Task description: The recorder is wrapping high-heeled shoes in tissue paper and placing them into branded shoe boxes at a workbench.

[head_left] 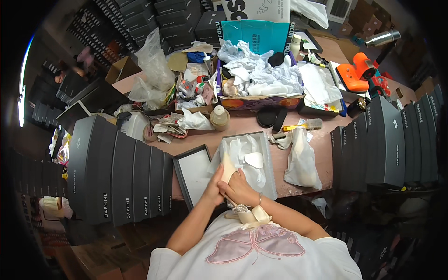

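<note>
A: Where's the shoe?
B: The cream shoe [228, 169] sits at the near end of the open grey box [269, 164], on white tissue [245, 156]. Left hand [214, 187] clasps its side, right hand [240, 189] grips its heel.
A: Risk?
B: I'd guess the tissue bunches under it, or the box slides off the counter [242, 127] edge. The lid [195, 173] lies just left of the box, a cloth bag [301, 161] right of it

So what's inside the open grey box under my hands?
White tissue paper lines the box, with a pale shoe going in under both hands. Whatever lies beneath the paper is covered.
</note>
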Motion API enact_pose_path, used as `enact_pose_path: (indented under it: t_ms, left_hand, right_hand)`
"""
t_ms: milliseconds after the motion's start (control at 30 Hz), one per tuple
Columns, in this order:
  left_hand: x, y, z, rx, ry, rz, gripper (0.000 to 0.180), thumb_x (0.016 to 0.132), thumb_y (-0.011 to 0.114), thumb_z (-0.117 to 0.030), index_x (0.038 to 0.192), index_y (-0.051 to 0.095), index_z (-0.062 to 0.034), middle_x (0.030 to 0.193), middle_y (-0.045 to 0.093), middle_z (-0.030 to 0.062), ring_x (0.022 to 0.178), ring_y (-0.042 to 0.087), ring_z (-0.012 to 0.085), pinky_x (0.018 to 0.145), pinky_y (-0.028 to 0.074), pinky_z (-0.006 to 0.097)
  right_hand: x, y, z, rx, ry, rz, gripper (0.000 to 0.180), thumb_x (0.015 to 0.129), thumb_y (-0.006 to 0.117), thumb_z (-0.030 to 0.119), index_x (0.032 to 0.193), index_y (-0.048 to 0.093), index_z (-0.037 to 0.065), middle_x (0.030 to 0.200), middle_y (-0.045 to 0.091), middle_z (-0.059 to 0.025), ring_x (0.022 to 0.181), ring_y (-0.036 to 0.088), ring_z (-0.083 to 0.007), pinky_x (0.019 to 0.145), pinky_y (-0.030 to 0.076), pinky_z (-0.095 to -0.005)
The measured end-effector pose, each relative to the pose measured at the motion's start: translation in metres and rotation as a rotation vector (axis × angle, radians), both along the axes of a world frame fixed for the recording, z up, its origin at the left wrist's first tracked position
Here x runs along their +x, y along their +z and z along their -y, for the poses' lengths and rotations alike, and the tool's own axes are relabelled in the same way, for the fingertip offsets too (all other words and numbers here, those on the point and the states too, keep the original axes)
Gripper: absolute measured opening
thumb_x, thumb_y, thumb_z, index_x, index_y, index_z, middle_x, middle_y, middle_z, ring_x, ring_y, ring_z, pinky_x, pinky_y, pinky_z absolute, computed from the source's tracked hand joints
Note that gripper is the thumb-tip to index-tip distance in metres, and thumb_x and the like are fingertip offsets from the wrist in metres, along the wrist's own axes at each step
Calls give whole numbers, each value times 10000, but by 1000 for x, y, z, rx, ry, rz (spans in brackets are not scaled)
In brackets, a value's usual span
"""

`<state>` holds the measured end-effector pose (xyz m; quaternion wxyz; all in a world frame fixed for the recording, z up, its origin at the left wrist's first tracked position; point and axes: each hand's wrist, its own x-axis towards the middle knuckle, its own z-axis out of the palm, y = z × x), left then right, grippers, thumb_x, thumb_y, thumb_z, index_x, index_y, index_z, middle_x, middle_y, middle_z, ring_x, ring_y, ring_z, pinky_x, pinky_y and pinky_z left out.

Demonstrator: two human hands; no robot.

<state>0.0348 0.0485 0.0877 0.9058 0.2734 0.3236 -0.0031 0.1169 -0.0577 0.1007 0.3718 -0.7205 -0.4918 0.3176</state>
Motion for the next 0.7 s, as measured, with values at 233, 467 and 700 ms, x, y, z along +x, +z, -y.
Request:
enact_pose_path:
  t_ms: [233, 467, 700]
  left_hand:
    - [-42, -15, 34, -207, 267, -162, 630, 949, 337, -595, 1280, 468, -76, 1136, 571, 138, 975, 592, 271, 859, 501, 412]
    - [-44, 2, 27, -276, 212, 8, 712, 962, 263, -597, 1323, 431, -7, 1161, 572, 167, 912, 607, 238, 822, 529, 370]
    - [-48, -14, 33, -297, 245, 33, 738, 946, 245, -632, 1365, 389, -43, 1271, 516, 153, 1082, 568, 252, 932, 485, 388]
  right_hand:
    - [30, -9, 40, -44, 133, -552, 443, 948, 436, 372, 1109, 570, -18, 1169, 534, -214, 1078, 476, -401, 1004, 292, -487]
    - [116, -88, 40, -98, 52, 1059, 178, 769, 618, 152, 870, 680, 20, 980, 628, -144, 1163, 511, -261, 1051, 255, -549]
    - [75, 31, 37, 51, 283, 328, 104, 744, 613, 134, 699, 588, 43, 754, 587, -134, 678, 605, -328, 628, 499, -403]
